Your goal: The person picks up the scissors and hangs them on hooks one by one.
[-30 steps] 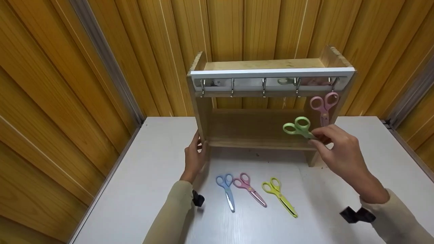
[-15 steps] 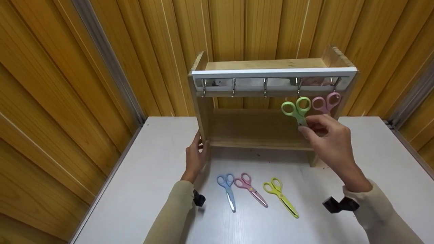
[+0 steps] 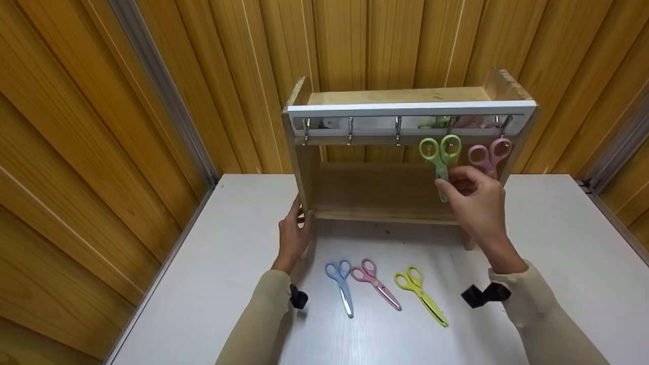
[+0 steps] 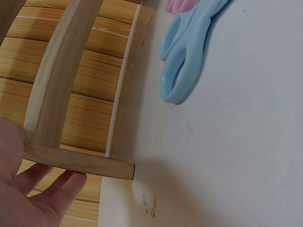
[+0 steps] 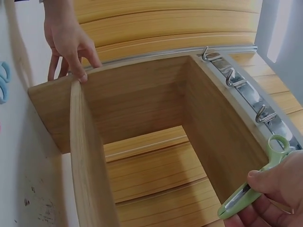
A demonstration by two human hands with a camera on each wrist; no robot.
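My right hand point(image 3: 476, 200) pinches green scissors point(image 3: 440, 153) by their blade end, handles upward. Their right finger loop overlaps the fourth hook from the left in the head view; whether it is around the hook I cannot tell. In the right wrist view the green scissors point(image 5: 239, 196) lie between thumb and fingers. Pink scissors point(image 3: 490, 154) hang at the rightmost hook, partly hidden behind my right hand. At the left, my left hand point(image 3: 293, 235) grips the side panel of the wooden shelf point(image 3: 385, 215); in the left wrist view its fingers point(image 4: 71, 189) bend against the panel.
On the white table point(image 3: 243, 304) lie blue scissors point(image 3: 340, 286), pink scissors point(image 3: 375, 284) and yellow scissors point(image 3: 421, 294), in front of the shelf. A metal rail point(image 3: 372, 123) with several hooks runs along the shelf's top front. Wood-panelled walls stand behind and beside.
My right hand has carried the green scissors up and left from beside the hanging pink scissors to the fourth hook, turning the handles upward. The left hand has stayed on the shelf.
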